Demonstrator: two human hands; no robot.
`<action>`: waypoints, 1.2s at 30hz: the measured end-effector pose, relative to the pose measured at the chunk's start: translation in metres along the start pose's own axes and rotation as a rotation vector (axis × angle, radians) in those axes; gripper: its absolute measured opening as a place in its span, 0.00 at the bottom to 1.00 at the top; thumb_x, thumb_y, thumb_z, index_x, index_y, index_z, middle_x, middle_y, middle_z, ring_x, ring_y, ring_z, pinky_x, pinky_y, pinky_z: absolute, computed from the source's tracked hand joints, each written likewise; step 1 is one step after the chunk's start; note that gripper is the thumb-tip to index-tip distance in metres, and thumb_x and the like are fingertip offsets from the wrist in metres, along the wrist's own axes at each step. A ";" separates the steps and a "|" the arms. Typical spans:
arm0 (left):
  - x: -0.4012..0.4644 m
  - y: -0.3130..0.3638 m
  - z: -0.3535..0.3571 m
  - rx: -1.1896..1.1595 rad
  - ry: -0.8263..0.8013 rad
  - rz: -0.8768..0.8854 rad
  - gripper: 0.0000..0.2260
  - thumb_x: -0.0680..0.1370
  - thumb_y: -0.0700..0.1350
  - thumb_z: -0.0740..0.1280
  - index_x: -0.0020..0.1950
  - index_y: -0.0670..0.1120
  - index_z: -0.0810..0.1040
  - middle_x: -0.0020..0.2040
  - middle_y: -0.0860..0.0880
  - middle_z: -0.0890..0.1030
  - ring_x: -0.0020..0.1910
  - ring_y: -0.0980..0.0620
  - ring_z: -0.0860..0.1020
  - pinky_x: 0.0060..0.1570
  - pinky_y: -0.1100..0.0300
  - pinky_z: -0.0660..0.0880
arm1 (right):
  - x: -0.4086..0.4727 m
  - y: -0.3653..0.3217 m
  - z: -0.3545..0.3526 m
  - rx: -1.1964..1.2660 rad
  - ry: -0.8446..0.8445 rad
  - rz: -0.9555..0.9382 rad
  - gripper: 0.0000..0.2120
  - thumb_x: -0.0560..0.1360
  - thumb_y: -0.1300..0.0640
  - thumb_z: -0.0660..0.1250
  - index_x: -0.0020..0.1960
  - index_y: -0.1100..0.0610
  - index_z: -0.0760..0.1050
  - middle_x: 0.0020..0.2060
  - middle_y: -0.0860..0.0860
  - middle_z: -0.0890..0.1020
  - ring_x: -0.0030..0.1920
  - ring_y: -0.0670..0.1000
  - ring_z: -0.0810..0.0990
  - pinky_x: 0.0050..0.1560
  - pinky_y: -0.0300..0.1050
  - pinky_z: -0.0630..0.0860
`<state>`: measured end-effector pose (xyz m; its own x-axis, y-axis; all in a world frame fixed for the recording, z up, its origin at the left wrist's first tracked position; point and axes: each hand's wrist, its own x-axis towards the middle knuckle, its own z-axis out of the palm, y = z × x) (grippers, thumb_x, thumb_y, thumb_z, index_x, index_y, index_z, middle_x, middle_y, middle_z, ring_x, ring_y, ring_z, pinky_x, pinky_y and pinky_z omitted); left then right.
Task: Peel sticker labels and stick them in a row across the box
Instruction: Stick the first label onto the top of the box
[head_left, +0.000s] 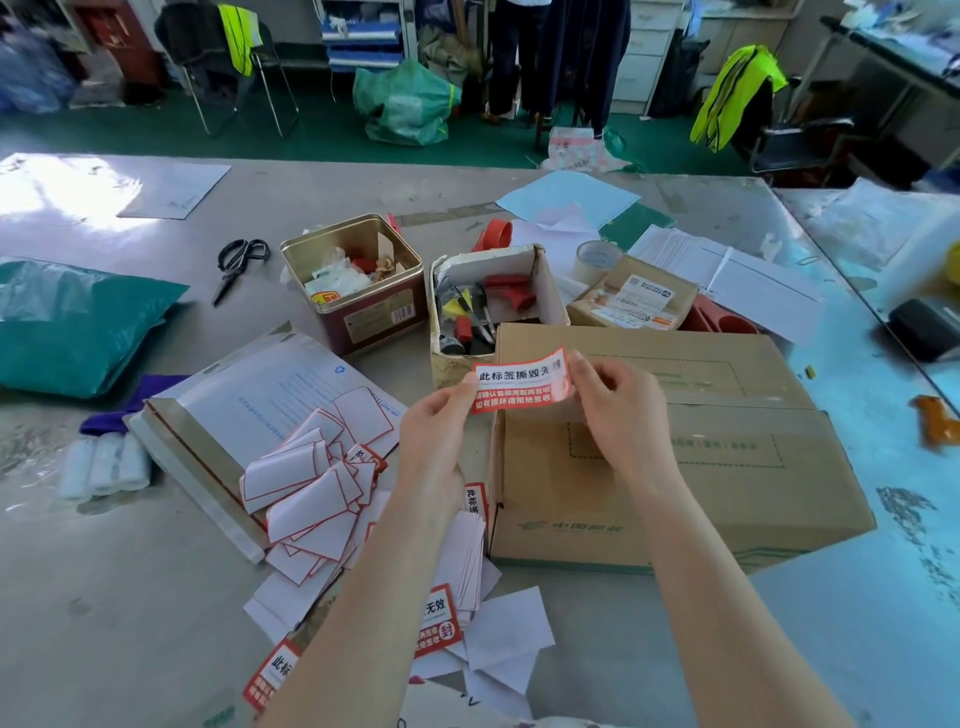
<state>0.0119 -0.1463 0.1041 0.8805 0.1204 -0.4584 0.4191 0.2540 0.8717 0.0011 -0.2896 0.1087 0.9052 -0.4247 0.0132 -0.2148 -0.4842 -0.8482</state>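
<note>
A red and white sticker label (519, 382) is held up between both hands, above the left end of the flat brown cardboard box (727, 467). My left hand (434, 436) pinches the label's left edge. My right hand (618, 410) pinches its right edge, fingers curled over the corner. Whether the backing is on the label cannot be told. More red labels (436, 626) lie on the table under my left forearm. A heap of peeled white backings (311, 483) with red borders lies to the left of the box.
Behind the box stand a gold tin (358, 280) and a small open carton of tools (488, 306). Black scissors (236, 265) lie further left, a green mailer bag (72, 322) at the far left, a white envelope (249, 415) under the backings, and papers at the back right.
</note>
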 end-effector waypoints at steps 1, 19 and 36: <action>0.000 -0.002 0.000 0.030 0.002 0.027 0.08 0.77 0.49 0.66 0.41 0.48 0.81 0.40 0.52 0.82 0.43 0.61 0.76 0.40 0.69 0.67 | 0.000 0.000 0.000 0.004 0.015 -0.015 0.18 0.79 0.48 0.59 0.42 0.58 0.80 0.33 0.49 0.80 0.31 0.45 0.71 0.33 0.41 0.64; 0.007 -0.010 0.003 0.086 0.043 0.013 0.07 0.76 0.51 0.67 0.42 0.49 0.79 0.40 0.54 0.80 0.41 0.60 0.74 0.37 0.68 0.65 | 0.001 0.006 0.001 0.046 0.027 0.012 0.08 0.75 0.53 0.66 0.42 0.57 0.79 0.31 0.45 0.79 0.31 0.43 0.73 0.34 0.36 0.67; 0.020 -0.022 0.002 0.081 0.037 -0.013 0.08 0.76 0.50 0.67 0.45 0.47 0.80 0.40 0.54 0.79 0.41 0.59 0.73 0.36 0.68 0.63 | 0.006 0.010 0.006 0.017 0.025 0.028 0.08 0.75 0.53 0.66 0.42 0.56 0.79 0.38 0.49 0.83 0.36 0.46 0.75 0.35 0.37 0.67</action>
<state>0.0210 -0.1518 0.0763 0.8667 0.1528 -0.4749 0.4487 0.1772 0.8759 0.0062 -0.2923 0.0973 0.8896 -0.4567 0.0027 -0.2332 -0.4592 -0.8572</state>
